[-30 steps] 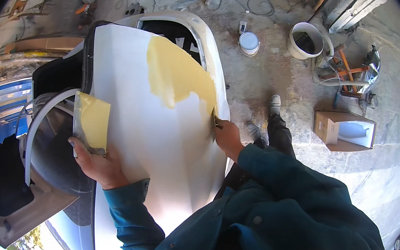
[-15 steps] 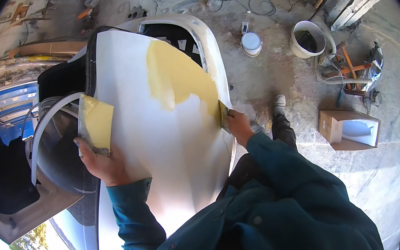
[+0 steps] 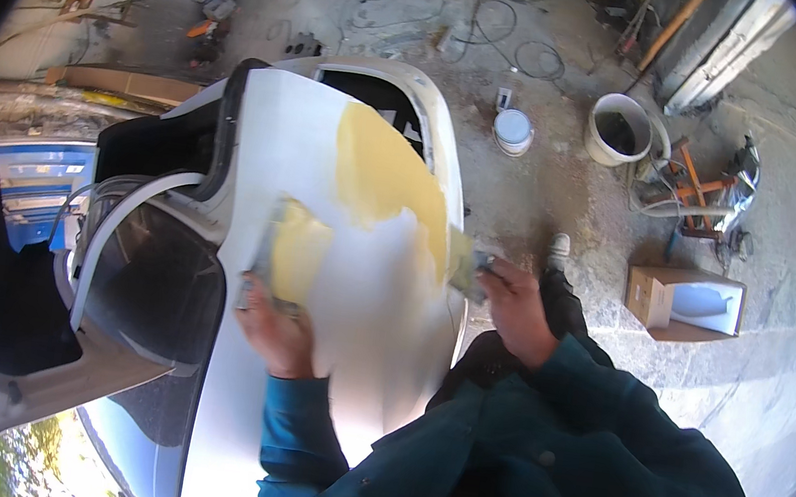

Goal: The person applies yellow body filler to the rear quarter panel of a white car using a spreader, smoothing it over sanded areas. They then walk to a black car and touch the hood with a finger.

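A white car body panel (image 3: 271, 146) lies in front of me, with a broad patch of yellow filler (image 3: 383, 171) smeared over its far right part. My left hand (image 3: 278, 335) grips a flat board (image 3: 266, 249) by its near end, over the panel's middle. Yellow filler coats the board, which is blurred by motion. At the panel's right edge, my right hand (image 3: 519, 310) pinches a filler spreader (image 3: 465, 265). The blade is smeared yellow and blurred; whether it touches the panel I cannot tell.
An opened car door (image 3: 99, 380) stands at the left. On the concrete floor beyond the car are a lidded can (image 3: 512, 131), a white bucket (image 3: 619, 127), loose cables and a wooden-legged frame (image 3: 697, 192). A cardboard box (image 3: 653, 297) sits to the right.
The whole view has shifted, with the car now farther right in it. My left hand has brought the board rightward over the panel. My right hand has drawn the spreader slightly nearer to me.
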Available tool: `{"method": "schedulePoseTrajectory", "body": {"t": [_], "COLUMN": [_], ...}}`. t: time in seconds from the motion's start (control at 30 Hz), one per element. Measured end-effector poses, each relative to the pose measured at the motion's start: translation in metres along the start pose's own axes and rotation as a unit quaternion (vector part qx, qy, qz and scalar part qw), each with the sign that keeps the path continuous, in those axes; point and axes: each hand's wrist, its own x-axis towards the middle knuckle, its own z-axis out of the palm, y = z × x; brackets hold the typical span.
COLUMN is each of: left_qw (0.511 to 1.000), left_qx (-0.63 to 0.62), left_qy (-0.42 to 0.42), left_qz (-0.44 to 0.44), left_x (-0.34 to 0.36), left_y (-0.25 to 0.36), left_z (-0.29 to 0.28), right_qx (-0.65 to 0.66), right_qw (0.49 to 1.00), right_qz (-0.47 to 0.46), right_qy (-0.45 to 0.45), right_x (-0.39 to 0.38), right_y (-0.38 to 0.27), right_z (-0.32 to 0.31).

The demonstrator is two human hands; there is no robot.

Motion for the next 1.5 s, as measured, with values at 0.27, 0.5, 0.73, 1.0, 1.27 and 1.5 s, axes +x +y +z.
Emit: {"method": "schedulePoseTrajectory", "body": {"t": [0.27,0.5,0.73,1.0,1.27,1.5], "left_qw": [0.828,0.884,0.974,0.970,0.991,0.996], "left_qx": [-0.497,-0.433,-0.210,0.183,-0.066,0.043], "left_qy": [-0.054,-0.104,0.030,0.120,0.107,0.073], "left_qz": [-0.253,-0.139,-0.075,0.106,-0.037,-0.001], "left_x": [-0.024,-0.041,-0.033,0.012,0.037,0.037], "left_y": [0.113,0.132,0.103,0.001,-0.030,-0.026], "left_z": [0.029,0.042,0.037,-0.022,-0.044,-0.044], "right_qx": [-0.187,-0.194,-0.196,0.154,0.153,0.093], "right_qw": [0.922,0.894,0.909,0.965,0.953,0.954], "right_qz": [-0.336,-0.402,-0.309,0.213,0.250,0.275], "right_qy": [-0.054,-0.039,-0.198,-0.005,0.077,0.079], "right_x": [-0.020,-0.022,-0.030,0.058,0.117,0.115], "right_y": [-0.133,-0.118,-0.084,0.101,0.180,0.172], "right_z": [0.010,0.016,0.008,-0.022,0.016,0.039]}}
